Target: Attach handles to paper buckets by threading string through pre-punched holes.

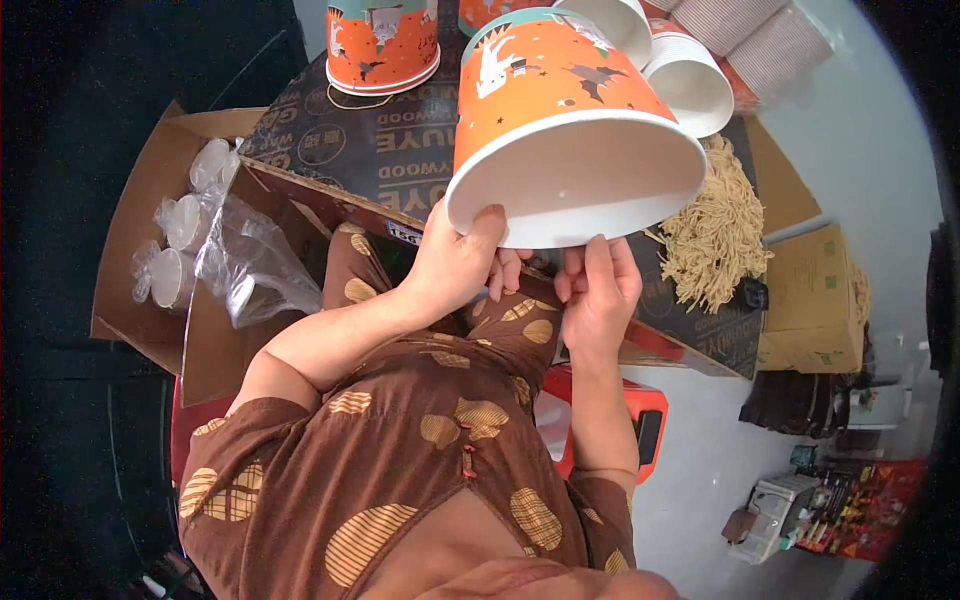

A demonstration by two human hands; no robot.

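A large orange paper bucket (pixel 560 90) with bat and cat drawings is tilted in front of me, its white inside facing me. My left hand (pixel 455 260) grips the bucket's lower left rim, thumb inside the mouth and fingers curled below. At the lower right rim, my right hand (pixel 603 285) is closed with its thumb against the edge and its other fingers bent under it. Whether a cord is also between those fingers is too small to tell. A pile of cream cords (pixel 715 235) lies just right of my right hand.
Another orange bucket (pixel 383 50) stands upside down on the dark plywood table (pixel 350 125), a cord at its rim. White-mouthed buckets (pixel 690 90) and stacked cups (pixel 770 40) lie at the back right. Left is a carton (pixel 140 240) with bagged white rolls (pixel 185 222); right, a closed carton (pixel 805 300).
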